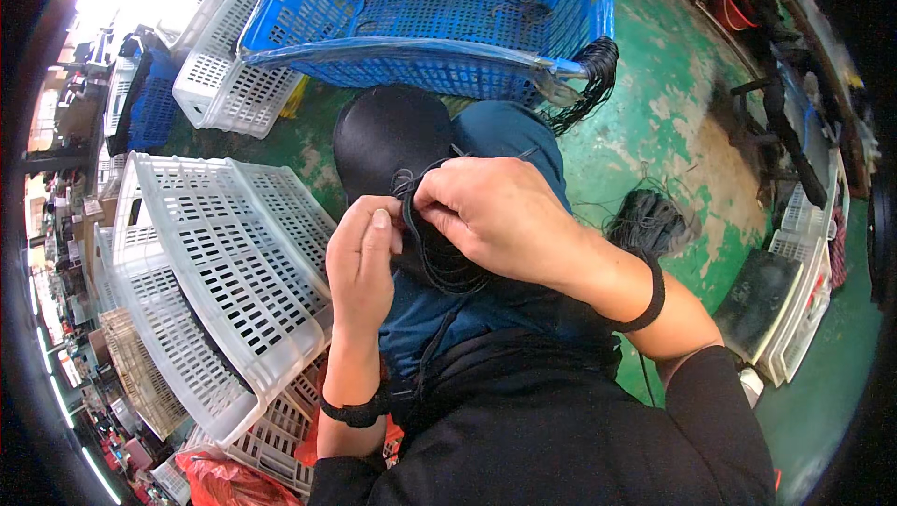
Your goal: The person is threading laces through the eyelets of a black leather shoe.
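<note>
A black boot (pixel 392 137) with a smooth rounded toe rests on my lap, toe pointing away from me. Thin black laces (pixel 407 190) loop over its front, and more strands hang in curves below my fingers. My left hand (pixel 363 258) is closed at the boot's left side, thumb and fingers pressed together by the lace loops. From the right, my right hand (pixel 495 212) pinches a black lace over the boot; its fingertips are partly hidden. The two hands nearly meet.
A large blue basket (pixel 420 50) stands ahead, with a bunch of black laces (pixel 590 81) hanging at its right corner. White crates (pixel 224 263) are stacked at my left. Another dark lace bundle (pixel 647 221) lies on the green floor at right. A red bag (pixel 229 480) sits lower left.
</note>
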{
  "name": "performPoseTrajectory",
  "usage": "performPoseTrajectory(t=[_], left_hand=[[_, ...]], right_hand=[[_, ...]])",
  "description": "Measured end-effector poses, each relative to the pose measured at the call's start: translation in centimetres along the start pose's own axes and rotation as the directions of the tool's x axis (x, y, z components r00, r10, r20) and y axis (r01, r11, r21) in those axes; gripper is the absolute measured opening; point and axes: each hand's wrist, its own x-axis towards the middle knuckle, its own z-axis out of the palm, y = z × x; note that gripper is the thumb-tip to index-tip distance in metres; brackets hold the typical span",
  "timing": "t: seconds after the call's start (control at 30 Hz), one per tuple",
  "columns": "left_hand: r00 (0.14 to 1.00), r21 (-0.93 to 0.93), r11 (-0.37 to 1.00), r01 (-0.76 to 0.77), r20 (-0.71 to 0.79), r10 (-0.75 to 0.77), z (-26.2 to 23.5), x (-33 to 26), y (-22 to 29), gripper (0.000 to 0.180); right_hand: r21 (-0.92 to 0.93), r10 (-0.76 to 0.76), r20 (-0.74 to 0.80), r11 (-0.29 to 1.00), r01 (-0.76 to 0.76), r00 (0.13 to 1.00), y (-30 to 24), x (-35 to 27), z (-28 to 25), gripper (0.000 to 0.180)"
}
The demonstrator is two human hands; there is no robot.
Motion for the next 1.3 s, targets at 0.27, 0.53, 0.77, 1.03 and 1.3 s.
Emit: performPoseTrajectory(t=[0.27, 0.53, 0.77, 1.03, 1.3], left_hand=[[0.956, 0.313, 0.912, -0.265, -0.04, 0.292, -0.7, 0.0, 1.0, 0.01], [0.988, -0.76, 0.638, -0.127, -0.038, 0.151, -7.5, -1.8, 4.1, 0.022], [0.939, -0.542, 0.823, -0.171, -0.343, -0.031, -11.4, -2.8, 3.6, 0.024], [0.991, 0.457, 0.88, -0.126, 0.027, 0.128, -1.4, -1.7, 4.4, 0.059], [0.999, 0.704, 0.709, 0.046, -0.039, -0.026, -3.9, -2.0, 1.4, 0.051]], right_hand=[[0.15, 0.019, -0.074, 0.989, -0.008, 0.997, -0.6, -0.8, -1.8, 0.019], [-0.193, 0.192, 0.064, 0.965, -0.177, 0.979, 3.2, -3.2, -4.9, 0.047], [-0.308, 0.236, 0.144, 0.934, -0.183, 0.961, 6.5, -4.7, -5.9, 0.032], [-0.195, 0.124, 0.075, 0.975, -0.108, 0.989, 3.4, -2.8, -3.8, 0.077], [0.072, 0.165, 0.207, 0.98, -0.184, 0.964, 6.8, -2.5, -3.1, 0.064]])
